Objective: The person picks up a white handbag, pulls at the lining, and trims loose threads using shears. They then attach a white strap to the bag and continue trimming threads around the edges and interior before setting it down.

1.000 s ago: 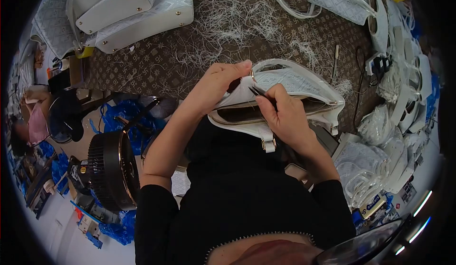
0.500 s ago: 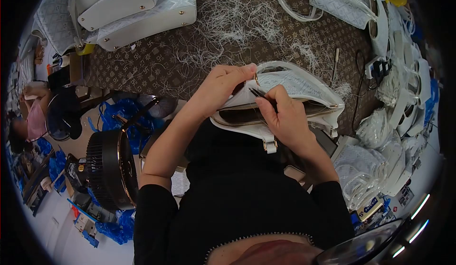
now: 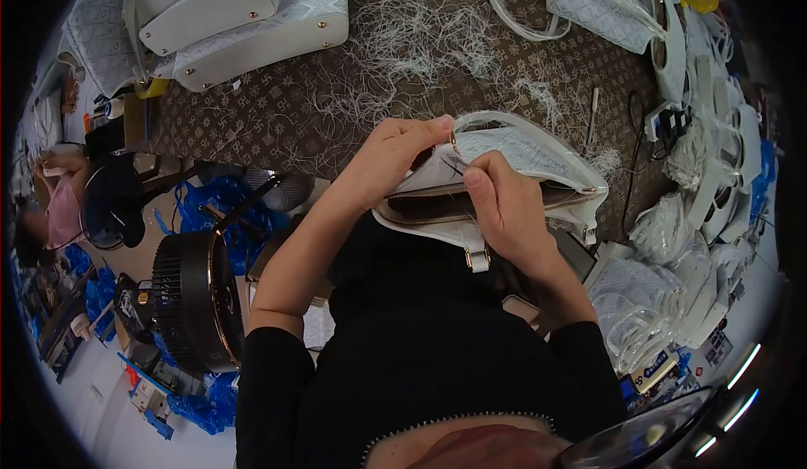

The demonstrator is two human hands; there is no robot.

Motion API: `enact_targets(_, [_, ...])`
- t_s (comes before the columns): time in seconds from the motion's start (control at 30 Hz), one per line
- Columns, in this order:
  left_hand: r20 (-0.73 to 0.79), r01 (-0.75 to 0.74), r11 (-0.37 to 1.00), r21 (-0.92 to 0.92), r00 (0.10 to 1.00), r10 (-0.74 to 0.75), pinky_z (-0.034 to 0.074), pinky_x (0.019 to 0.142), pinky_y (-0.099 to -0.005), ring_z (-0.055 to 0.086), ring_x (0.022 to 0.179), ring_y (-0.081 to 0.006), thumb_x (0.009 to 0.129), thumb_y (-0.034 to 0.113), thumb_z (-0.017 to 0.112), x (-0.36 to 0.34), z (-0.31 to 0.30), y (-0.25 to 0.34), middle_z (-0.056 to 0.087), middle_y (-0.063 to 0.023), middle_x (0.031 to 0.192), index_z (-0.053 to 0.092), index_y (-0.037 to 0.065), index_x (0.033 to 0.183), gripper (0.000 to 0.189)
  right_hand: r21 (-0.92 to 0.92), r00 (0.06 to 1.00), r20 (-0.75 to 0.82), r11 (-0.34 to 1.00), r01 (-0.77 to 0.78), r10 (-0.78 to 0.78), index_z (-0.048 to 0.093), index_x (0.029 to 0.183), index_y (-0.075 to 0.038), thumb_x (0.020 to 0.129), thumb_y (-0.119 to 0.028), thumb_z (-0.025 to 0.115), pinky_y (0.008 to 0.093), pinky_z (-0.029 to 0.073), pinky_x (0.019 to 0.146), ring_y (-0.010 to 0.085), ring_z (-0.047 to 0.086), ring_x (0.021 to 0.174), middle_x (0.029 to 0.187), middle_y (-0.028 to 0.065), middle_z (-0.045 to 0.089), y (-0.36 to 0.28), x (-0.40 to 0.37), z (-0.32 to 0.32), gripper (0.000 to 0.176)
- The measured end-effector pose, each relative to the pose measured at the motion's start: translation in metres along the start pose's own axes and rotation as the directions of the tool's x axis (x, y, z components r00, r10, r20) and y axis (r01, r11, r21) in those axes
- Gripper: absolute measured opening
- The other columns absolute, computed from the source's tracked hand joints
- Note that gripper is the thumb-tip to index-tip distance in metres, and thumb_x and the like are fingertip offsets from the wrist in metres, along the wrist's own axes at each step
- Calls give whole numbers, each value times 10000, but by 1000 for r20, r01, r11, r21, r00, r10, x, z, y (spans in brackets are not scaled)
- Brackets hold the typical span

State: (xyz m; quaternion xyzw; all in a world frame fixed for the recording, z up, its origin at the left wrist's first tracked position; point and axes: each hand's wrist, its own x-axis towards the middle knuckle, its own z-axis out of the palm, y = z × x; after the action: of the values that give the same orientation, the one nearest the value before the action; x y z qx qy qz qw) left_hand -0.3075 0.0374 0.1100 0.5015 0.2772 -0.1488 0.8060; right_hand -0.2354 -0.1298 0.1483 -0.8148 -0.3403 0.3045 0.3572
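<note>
A white patterned handbag point(image 3: 538, 156) lies across my lap at the table's front edge, its zipped opening point(image 3: 429, 206) facing me and showing a brown lining. My left hand point(image 3: 395, 154) pinches the bag's upper left edge beside a gold ring point(image 3: 453, 139). Closed around a small dark pointed tool point(image 3: 455, 165), my right hand point(image 3: 507, 204) rests over the opening, with the tool's thin tips at the white material near the ring. Most of the tool is hidden in my fingers. A strap with a gold buckle point(image 3: 477, 259) hangs below.
Loose white threads point(image 3: 420, 40) lie on the brown patterned tabletop point(image 3: 277, 120). White bags point(image 3: 269, 40) stand at the back left, more point(image 3: 601, 2) at the back right. A black fan point(image 3: 195, 301) is at my left; a person point(image 3: 63, 196) sits farther left.
My right hand has turned slightly, its thumb now higher and covering more of the tool. The tool's tips look closer together. My left hand keeps its hold on the bag.
</note>
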Motion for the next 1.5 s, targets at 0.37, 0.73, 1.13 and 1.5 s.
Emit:
enact_targets(0.37, [-34,-33,998,-49,999,32,293,483,-219,364,530,-40,894,352,501,0,3,-1,467,42,569,622,15,678,418,16,999,14,999,-44,44,494,779,-41,904,-339,490,335,397,454,247,537,473,541,89,525,-2,3,-3,323])
enact_targets(0.73, [-22,-7,1000,28,1000,8,379,567,-205,467,594,-43,896,336,501,-1,3,-2,575,10,667,658,0,806,382,-11,997,58,999,-49,50,481,777,-35,921,-355,438,402,373,462,343,511,500,529,139,500,2,2,-4,353])
enact_targets(1.13, [-66,-89,995,50,994,92,291,478,-204,363,535,-22,882,379,521,-4,7,-1,456,61,570,644,3,732,424,29,993,73,995,-91,89,491,790,-26,921,-367,437,388,382,483,338,509,508,536,143,494,-4,2,-4,369])
enact_targets(1.5, [-38,-72,997,-35,997,71,292,480,-198,370,535,-21,883,363,525,-3,5,-3,462,59,570,642,6,727,407,44,992,51,993,-114,112,515,805,-28,897,-370,493,329,400,482,256,525,492,541,93,508,-5,1,-2,354])
